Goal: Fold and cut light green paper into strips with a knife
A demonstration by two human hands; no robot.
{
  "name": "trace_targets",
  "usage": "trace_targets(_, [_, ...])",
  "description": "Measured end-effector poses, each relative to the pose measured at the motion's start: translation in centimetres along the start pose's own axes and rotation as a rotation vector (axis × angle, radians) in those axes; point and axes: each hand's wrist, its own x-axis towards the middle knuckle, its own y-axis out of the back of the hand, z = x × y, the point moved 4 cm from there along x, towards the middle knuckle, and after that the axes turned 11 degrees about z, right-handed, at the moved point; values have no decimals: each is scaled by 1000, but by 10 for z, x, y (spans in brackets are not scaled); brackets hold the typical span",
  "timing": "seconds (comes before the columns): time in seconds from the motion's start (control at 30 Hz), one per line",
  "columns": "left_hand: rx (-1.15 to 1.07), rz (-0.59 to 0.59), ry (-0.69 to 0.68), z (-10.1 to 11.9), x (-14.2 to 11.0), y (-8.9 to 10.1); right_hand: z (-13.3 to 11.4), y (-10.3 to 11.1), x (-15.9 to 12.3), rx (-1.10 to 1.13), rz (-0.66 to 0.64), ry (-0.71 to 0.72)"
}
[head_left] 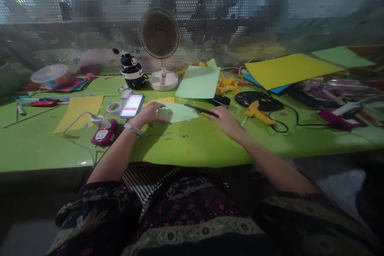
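One garment [192, 208], left hand [152, 113] on one sheet [180, 113], right hand [225, 122] holding one tool [198, 109]

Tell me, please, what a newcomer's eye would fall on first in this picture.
Probably the round fan, standing at the back of the bright green table, and the large yellow sheet at the back right. Next, perhaps, the two hands at the middle: the left hand on a pale green paper, the right hand holding a slim dark tool.
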Motion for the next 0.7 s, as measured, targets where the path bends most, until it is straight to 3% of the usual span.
trace_targets(0.1, [-23, -48, 29, 0, 1, -1, 36, 10, 2, -210, 56, -98])
trace_targets(0.23, [-118, -96, 107, 1, 2, -4, 48, 7, -2, -331, 9, -119])
trace_targets(0.37, [-188, -100, 143, -2, 1, -3, 32, 8, 2, -317, 44, -44])
trace_targets(0.5, [-324, -76, 174, -6, -1, -1, 4, -1, 24, -160, 23, -5])
trace_targets(0.57, [-415, -90, 158, -4, -2, -1, -10, -11, 39, -18, -23, -49])
trace_targets(0.7, [-542, -117, 128, 1, -5, 2, -27, -32, 64, 321, -82, -281])
